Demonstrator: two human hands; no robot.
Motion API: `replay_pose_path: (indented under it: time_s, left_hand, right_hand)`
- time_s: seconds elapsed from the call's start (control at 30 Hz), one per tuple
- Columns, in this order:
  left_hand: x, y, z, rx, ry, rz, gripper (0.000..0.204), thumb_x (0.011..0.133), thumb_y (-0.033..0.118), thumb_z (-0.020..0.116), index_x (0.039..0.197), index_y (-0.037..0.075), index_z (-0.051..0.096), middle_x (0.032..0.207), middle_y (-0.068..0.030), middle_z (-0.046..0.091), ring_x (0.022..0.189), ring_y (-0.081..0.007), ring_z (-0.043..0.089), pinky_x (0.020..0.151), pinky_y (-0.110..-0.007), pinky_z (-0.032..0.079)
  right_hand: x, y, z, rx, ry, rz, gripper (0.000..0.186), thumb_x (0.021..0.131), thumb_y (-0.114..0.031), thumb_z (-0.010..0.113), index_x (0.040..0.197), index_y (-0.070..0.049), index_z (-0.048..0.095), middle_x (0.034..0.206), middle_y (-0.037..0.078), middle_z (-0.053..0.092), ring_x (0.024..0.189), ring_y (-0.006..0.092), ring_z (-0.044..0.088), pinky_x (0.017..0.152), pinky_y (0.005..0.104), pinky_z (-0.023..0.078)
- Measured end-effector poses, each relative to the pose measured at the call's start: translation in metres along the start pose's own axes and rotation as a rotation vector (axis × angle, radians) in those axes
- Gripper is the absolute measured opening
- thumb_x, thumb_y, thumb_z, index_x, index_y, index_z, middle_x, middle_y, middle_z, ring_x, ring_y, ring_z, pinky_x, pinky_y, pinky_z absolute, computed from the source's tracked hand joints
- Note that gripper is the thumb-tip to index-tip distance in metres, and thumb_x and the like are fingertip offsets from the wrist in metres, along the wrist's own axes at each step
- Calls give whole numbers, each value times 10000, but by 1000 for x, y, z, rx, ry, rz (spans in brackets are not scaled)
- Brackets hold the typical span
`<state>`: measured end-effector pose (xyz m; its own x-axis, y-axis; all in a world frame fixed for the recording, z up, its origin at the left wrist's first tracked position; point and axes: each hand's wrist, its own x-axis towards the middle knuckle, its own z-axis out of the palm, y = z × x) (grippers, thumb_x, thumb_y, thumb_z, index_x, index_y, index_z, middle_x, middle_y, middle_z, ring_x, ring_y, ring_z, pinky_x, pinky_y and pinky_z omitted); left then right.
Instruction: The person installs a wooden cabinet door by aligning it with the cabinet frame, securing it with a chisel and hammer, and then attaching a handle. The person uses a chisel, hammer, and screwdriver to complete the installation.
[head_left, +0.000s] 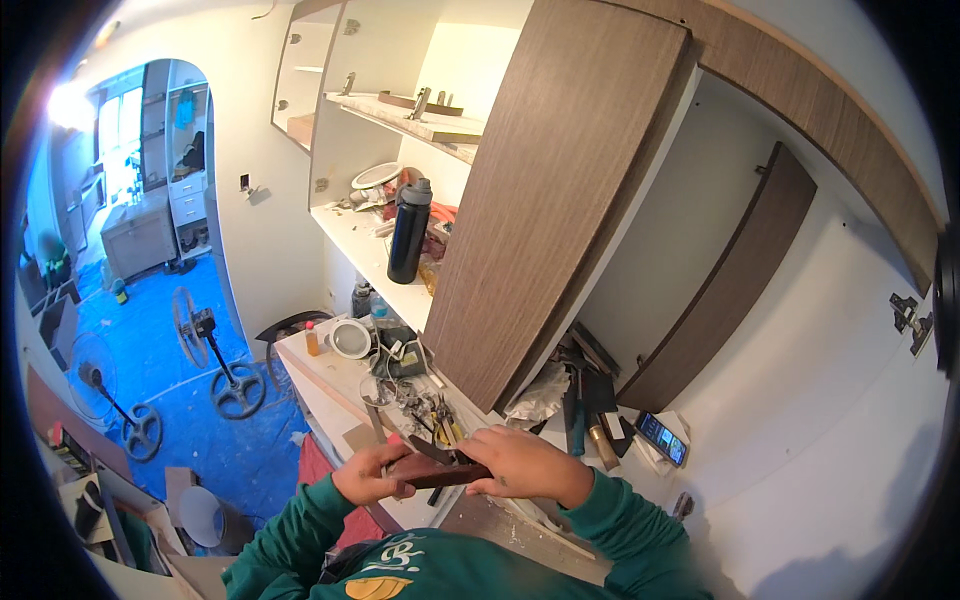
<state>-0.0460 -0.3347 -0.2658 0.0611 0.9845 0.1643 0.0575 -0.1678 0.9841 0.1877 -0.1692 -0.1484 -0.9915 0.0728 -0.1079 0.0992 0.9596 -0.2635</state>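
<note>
Between my two hands, in front of my chest, is a dark reddish-brown wooden hand plane (pixel 432 474) with a dark piece standing up from its middle. My left hand (pixel 372 474) is closed round its left end. On its right end my right hand (pixel 520 464) rests with the fingers wrapped over it. Just beyond lies a pile of pliers and small metal tools (pixel 432 415) on the white counter (pixel 325 372). A plane-like wooden edge below my hands is partly hidden by them.
A wood-grain cabinet door (pixel 560 190) stands to the right of open shelves, where a black bottle (pixel 408 235) stands. A phone (pixel 661 440) and a hammer (pixel 603 440) lie at right. Two fans (pixel 205 325) stand on blue floor sheeting (pixel 190 400) at left.
</note>
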Motion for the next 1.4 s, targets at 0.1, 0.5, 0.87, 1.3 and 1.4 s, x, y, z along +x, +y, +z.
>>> replay_pose_path:
  time_s: [0.1,0.5,0.87,1.3,1.4]
  left_hand:
    - [16,28,-26,185,-63,94,437,801,217,794,1142,-16,653,955,-146,688,898,-237,653,810,-366,507]
    - [119,115,-110,511,-309,512,543,731,291,828,1128,-34,648,1003,-211,685,957,-361,676,857,-423,522]
    - [299,195,-229,527,705,899,305,931,226,682,1148,11,692,1062,-135,731,1029,-318,680,953,-399,513]
    - [416,234,-256,1001,670,679,551,1037,487,434,1024,31,742,1072,-176,721,1096,-352,628,984,-475,502]
    - [405,245,-251,863,624,477,578,1029,506,462,1045,-1,739,1066,-221,721,1042,-403,658,967,-480,494]
  right_hand:
    - [13,-3,-8,-51,82,-29,745,872,-552,714,1298,38,554,1055,177,615,1018,381,595,900,451,488]
    - [44,-36,-90,-53,310,255,635,846,-465,776,1205,24,586,1107,210,596,1051,414,629,914,475,510]
    - [16,-66,-154,-114,835,446,669,908,-563,721,1223,10,574,1054,228,657,969,368,677,838,427,536]
    - [49,-95,-375,-1168,964,405,591,924,-401,729,1338,-16,558,1215,203,650,1102,362,638,952,446,501]
    - [75,-91,-417,-1276,887,440,554,945,-352,689,1337,18,561,1187,231,649,1077,367,635,962,448,495]
